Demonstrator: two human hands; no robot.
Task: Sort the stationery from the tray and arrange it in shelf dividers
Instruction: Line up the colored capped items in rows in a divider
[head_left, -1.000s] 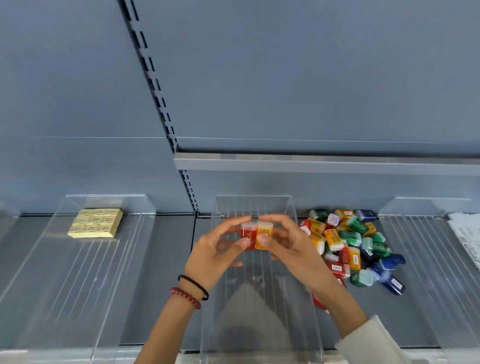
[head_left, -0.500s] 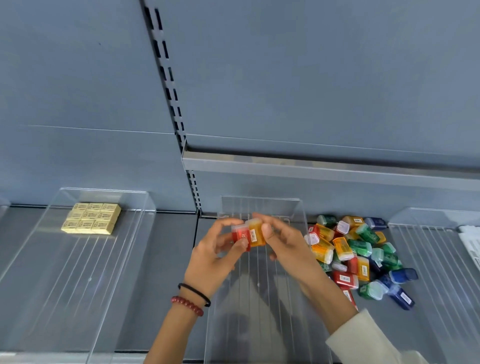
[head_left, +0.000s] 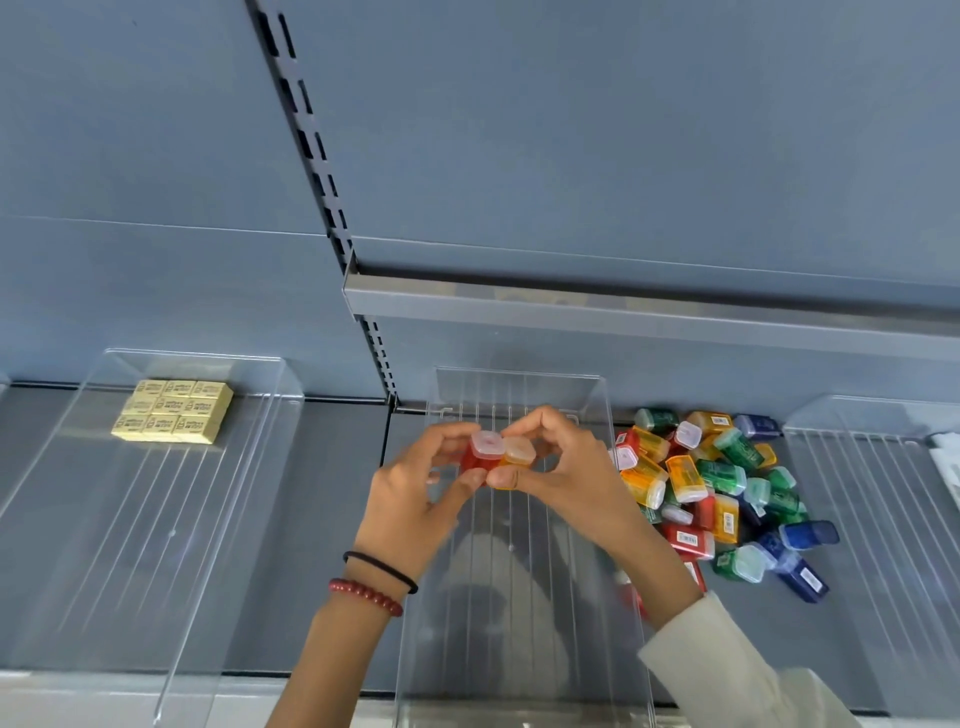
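Shelf (head_left: 332, 519): left hand (head_left: 410, 509) pinches red box (head_left: 474, 460), right hand (head_left: 566, 478) orange box (head_left: 517, 457), labels unreadable

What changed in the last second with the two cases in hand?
The red case in the left hand and the orange case in the right hand were tipped: their pale caps now face the camera, where labelled sides did before. Nothing was let go. Hands still over the middle divider; the pile of coloured cases and the yellow blocks unmoved.
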